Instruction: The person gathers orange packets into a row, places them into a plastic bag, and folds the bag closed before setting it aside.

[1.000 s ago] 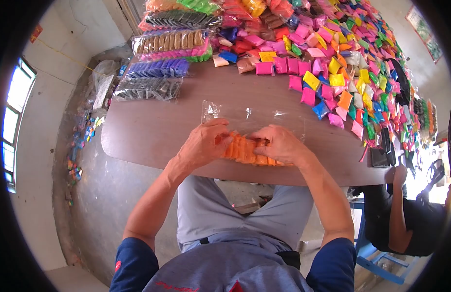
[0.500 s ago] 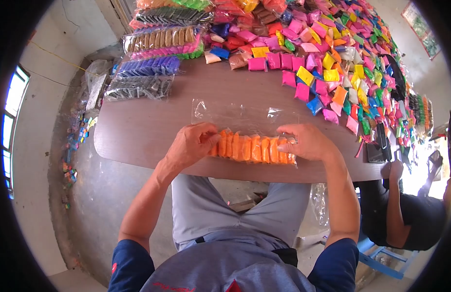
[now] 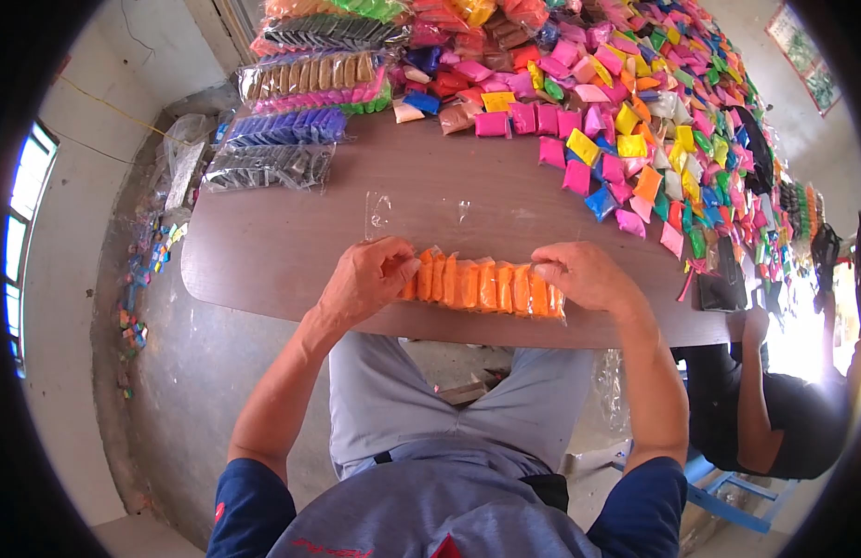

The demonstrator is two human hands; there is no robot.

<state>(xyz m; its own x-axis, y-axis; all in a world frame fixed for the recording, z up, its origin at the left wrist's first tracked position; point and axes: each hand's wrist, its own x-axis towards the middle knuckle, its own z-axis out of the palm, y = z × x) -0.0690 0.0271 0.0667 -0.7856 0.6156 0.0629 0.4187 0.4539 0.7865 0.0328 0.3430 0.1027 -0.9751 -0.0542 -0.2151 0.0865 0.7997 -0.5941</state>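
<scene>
A clear plastic bag holding a row of orange packets (image 3: 477,285) lies near the front edge of the brown table. Its flat, see-through flap (image 3: 458,216) spreads on the tabletop beyond the row. At the bag's left end, my left hand (image 3: 367,276) is closed, thumb and fingers pinching the plastic. My right hand (image 3: 589,275) is closed on the right end, with the thumb over the last packets. The fingertips of both hands partly cover the plastic where they grip it.
Filled bags in rows (image 3: 280,126) are stacked at the table's back left. A large heap of small colourful packets (image 3: 626,112) covers the back and right. A dark box-like object (image 3: 721,290) lies at the right edge. Another person (image 3: 784,418) sits at the right.
My right thumb and fingers have shifted slightly at the bag's right end. The clear flap shows less glare. The other person's raised arm has moved at the right.
</scene>
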